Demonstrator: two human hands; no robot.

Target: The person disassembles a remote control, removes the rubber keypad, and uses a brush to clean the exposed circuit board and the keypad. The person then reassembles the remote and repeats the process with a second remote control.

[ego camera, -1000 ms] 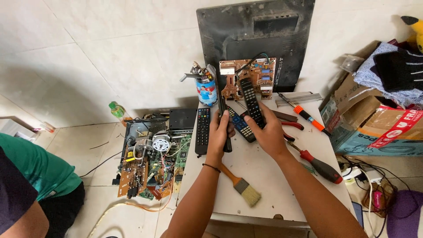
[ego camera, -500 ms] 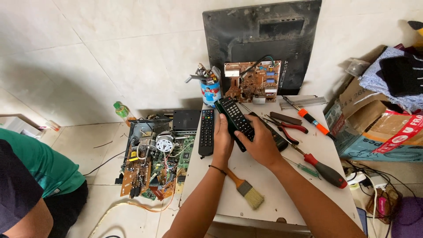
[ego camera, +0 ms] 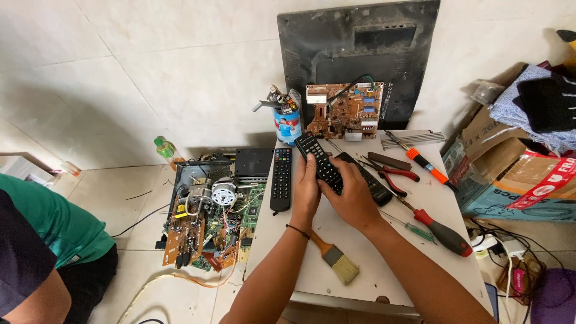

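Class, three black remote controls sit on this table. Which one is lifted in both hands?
The middle remote, gripped by the left hand and right hand; the other two lie flat beside it.

The remote control (ego camera: 320,162) between the left hand (ego camera: 306,189) and right hand (ego camera: 354,198) looks like matt black plastic with small rubbery keys; a second remote (ego camera: 281,178) lying flat has the same dull finish. The table (ego camera: 384,264) is smooth, off-white and faintly scuffed. The brush (ego camera: 334,259) has a varnished wooden handle and pale, coarse bristles. The big screwdriver (ego camera: 441,230) shows a glossy red-and-black plastic handle and bare metal shaft. The circuit board (ego camera: 344,112) is brown and matt, the cardboard box (ego camera: 510,174) rough, and the wall tiles (ego camera: 150,66) glossy
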